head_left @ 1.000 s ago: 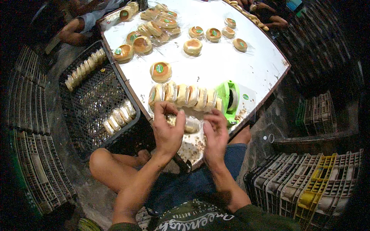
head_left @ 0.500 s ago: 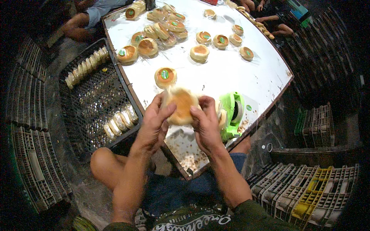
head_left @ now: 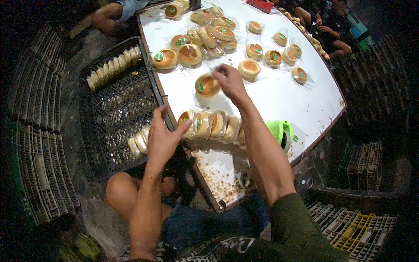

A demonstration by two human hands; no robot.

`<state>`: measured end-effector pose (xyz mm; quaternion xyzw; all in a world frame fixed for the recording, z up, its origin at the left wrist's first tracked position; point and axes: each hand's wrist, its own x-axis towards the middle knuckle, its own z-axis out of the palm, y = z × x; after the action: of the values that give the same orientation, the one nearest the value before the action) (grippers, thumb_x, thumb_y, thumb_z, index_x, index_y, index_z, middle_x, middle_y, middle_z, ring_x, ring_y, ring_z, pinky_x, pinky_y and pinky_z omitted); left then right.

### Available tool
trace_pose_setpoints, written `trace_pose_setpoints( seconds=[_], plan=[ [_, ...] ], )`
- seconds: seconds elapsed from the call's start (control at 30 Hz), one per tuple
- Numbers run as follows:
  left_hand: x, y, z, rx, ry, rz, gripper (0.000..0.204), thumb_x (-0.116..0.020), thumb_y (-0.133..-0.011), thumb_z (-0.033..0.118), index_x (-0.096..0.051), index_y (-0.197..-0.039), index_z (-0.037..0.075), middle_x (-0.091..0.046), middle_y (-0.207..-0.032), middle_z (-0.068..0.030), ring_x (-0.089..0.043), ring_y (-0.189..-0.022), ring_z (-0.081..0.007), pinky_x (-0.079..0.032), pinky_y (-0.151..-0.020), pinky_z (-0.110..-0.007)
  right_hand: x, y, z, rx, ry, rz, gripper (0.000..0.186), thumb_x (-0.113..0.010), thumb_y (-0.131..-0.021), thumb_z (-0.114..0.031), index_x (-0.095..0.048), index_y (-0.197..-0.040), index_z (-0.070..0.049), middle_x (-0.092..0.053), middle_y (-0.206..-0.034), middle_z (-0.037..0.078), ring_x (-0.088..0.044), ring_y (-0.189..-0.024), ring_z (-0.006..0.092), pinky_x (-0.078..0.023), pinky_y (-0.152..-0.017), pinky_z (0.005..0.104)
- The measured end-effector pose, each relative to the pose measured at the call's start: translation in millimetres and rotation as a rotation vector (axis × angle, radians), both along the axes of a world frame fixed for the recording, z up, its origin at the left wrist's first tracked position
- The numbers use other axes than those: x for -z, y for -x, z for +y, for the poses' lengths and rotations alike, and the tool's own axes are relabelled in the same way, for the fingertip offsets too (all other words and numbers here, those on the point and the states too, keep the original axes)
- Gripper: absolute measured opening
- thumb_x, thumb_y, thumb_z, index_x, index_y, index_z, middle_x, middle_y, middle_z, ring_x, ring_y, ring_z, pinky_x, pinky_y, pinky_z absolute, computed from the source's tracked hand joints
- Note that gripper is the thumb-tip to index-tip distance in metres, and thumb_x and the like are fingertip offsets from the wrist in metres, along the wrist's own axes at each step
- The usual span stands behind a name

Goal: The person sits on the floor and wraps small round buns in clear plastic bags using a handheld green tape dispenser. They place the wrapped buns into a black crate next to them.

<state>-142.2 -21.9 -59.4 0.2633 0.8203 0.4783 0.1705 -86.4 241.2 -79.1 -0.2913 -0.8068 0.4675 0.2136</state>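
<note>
My left hand [head_left: 165, 135] is at the left end of a row of bagged buns [head_left: 217, 126] along the table's near part, thumb against the end bun, fingers apart. My right hand [head_left: 231, 83] reaches farther forward, fingers closed beside the upper right of a labelled bun [head_left: 205, 86] in clear wrap; what is between the fingertips is too blurred to make out. A green tape dispenser [head_left: 277, 129] stands right of the row, partly behind my right forearm. More bagged round buns [head_left: 190, 54] lie spread over the white table [head_left: 314, 102].
A black plastic crate [head_left: 122, 105] with rows of wrapped buns [head_left: 113, 67] adjoins the table's left edge. Stacked crates [head_left: 39, 166] stand left and right [head_left: 349, 227]. Other people [head_left: 331, 35] sit at the far edges, near long bread pieces [head_left: 310, 39] and a red container [head_left: 259, 6].
The bun held between both hands half a second ago has left the centre, and the row there shows again. My left hand moved left; my right hand reached forward to the labelled bun.
</note>
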Motion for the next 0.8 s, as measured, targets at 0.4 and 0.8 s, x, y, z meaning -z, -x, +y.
trace_pose_setpoints(
  seconds=[0.4,0.8],
  plan=[
    [-53.7,-58.1,7.3,0.275,-0.562,-0.321,0.046,-0.062,-0.094,0.033,-0.049,-0.123,0.000,-0.061,-0.112,-0.0102,-0.059,-0.102,-0.0181,-0.048,-0.091,-0.032,-71.8,-140.6,-162.9,-0.006,0.414,0.529,0.080,-0.062,-0.095,-0.029,-0.009,-0.148,-0.002,-0.052,-0.120,0.018,-0.052,-0.112,0.0248,-0.043,-0.098,0.0365],
    [-73.4,-139.5,-8.0,-0.004,-0.805,-0.010,0.032,-0.048,-0.103,0.026,-0.057,-0.086,0.000,-0.057,-0.078,-0.0034,-0.053,-0.069,-0.0097,-0.045,-0.063,-0.025,-107.1,-199.6,-175.9,0.168,0.209,0.695,0.008,-0.055,-0.098,-0.010,-0.054,-0.100,-0.003,-0.060,-0.098,0.007,-0.057,-0.091,0.0155,-0.047,-0.086,0.0289]
  ],
)
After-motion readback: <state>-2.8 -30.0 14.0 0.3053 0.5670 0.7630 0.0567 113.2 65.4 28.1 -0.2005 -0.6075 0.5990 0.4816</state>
